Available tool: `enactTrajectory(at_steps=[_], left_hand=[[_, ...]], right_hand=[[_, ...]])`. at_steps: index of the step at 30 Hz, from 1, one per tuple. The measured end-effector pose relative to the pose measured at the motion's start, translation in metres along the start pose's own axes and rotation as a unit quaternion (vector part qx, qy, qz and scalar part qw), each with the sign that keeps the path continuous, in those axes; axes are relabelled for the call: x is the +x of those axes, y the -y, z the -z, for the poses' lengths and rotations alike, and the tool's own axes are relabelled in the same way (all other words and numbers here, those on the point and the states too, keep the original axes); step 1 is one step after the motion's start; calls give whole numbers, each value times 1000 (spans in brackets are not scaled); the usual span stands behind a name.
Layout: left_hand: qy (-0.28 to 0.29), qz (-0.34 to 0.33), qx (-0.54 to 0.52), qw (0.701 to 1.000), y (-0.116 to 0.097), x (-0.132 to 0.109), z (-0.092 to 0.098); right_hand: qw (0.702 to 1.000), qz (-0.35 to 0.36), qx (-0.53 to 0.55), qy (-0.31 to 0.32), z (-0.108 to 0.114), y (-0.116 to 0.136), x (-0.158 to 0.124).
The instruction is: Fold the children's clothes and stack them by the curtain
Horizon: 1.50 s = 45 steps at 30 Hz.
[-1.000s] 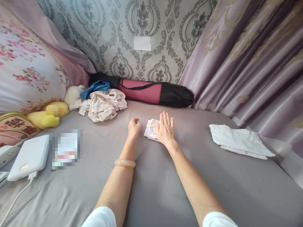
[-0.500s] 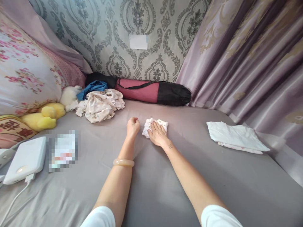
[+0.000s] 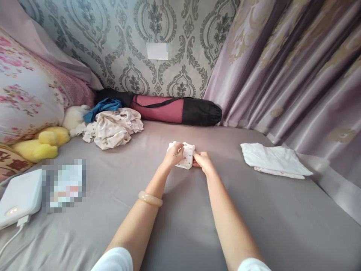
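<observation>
A small folded cloth [image 3: 187,157], white with a scattered small print, lies on the grey bed sheet in front of me. My left hand [image 3: 173,154] is over its left side, fingers bent and closed on it, hiding that part of the cloth. At the opposite edge, my right hand [image 3: 203,162] has the cloth's right side between thumb and curled fingers. A beige bangle [image 3: 150,198] circles my left forearm.
Crumpled printed clothes [image 3: 114,128] and a blue cloth [image 3: 103,109] lie at the back left, beside a red-and-black rolled bag [image 3: 158,109]. Folded white fabric [image 3: 270,158] lies right. Yellow plush [image 3: 42,145], a white power bank [image 3: 21,195] and a blurred-out item [image 3: 67,184] are left.
My right hand has gone from lying flat on the cloth to gripping its right edge. My left hand has come right, onto the cloth. The view has shifted slightly.
</observation>
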<state>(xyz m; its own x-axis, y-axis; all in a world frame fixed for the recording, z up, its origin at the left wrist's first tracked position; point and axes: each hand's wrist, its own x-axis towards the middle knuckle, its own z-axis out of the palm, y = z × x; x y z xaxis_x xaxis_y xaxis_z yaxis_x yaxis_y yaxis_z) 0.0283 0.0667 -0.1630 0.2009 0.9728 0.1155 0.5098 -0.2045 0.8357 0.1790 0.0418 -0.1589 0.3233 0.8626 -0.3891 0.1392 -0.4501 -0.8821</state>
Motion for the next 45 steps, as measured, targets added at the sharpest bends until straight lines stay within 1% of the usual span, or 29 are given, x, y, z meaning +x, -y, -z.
enactTrajectory(at_steps=[2, 5, 7, 9, 10, 11, 13, 15, 16, 18, 19, 20, 21, 23, 26, 28, 30, 33, 34, 36, 38, 39, 41, 43, 45], left_hand=[[17, -2, 23, 1000, -6, -4, -9], [27, 9, -1, 1000, -14, -9, -11], [21, 33, -62, 997, -20, -11, -7], [15, 57, -161, 985, -27, -13, -1], [17, 66, -227, 971, -30, -13, 2], [24, 73, -302, 950, -33, -14, 5], [48, 91, -449, 888, -37, -14, 9], [64, 123, -557, 819, -39, -13, 10], [66, 139, -593, 790, -40, -12, 10], [53, 170, -639, 749, -42, -10, 8], [40, 183, -651, 736, -42, -9, 6], [26, 195, -655, 729, -43, -9, 3], [14, 207, -653, 729, -43, -8, -1], [-2, 229, -629, 743, -42, -8, -9], [-12, 262, -552, 792, -35, -8, -20], [-29, 280, -468, 837, -26, -8, -22], [-49, 281, -382, 879, -15, -8, -18], [-71, 265, -278, 920, -1, -8, -6], [-70, 255, -235, 935, 3, -7, -2], [-46, 223, -141, 963, 10, -5, 5], [-22, 194, -77, 978, 15, -3, 11], [-22, 186, -70, 980, 17, -1, 13], [-48, 181, -74, 979, 20, 1, 18], [-82, 186, -98, 974, 22, 2, 23], [-103, 194, -123, 968, 23, 2, 26]], right_hand=[[999, -2, 34, 18, -5, 2, -6], [990, -7, 128, 62, -6, 11, -14], [969, -9, 222, 109, -4, 19, -18], [947, -3, 286, 143, 0, 26, -23], [943, 7, 297, 150, 2, 30, -26], [940, 21, 302, 155, 5, 34, -29], [937, 55, 302, 166, 9, 42, -36], [942, 102, 281, 154, 14, 47, -41], [948, 133, 258, 129, 16, 48, -42], [959, 213, 182, 42, 21, 46, -40], [959, 253, 129, -2, 23, 43, -37], [955, 286, 72, -34, 24, 40, -34], [950, 307, 15, -53, 25, 36, -31], [941, 324, -81, -57, 27, 30, -26], [932, 322, -158, -52, 27, 23, -20], [930, 317, -180, -51, 28, 21, -17], [932, 302, -195, -50, 29, 20, -15], [931, 272, -233, -72, 29, 17, -13], [927, 269, -250, -81, 28, 15, -13], [910, 289, -286, -85, 22, 13, -15], [884, 332, -322, -68, 12, 12, -18], [870, 354, -339, -55, 6, 12, -21], [845, 383, -370, -41, -8, 15, -26], [828, 400, -389, -48, -22, 17, -29], [816, 412, -400, -60, -38, 16, -30]])
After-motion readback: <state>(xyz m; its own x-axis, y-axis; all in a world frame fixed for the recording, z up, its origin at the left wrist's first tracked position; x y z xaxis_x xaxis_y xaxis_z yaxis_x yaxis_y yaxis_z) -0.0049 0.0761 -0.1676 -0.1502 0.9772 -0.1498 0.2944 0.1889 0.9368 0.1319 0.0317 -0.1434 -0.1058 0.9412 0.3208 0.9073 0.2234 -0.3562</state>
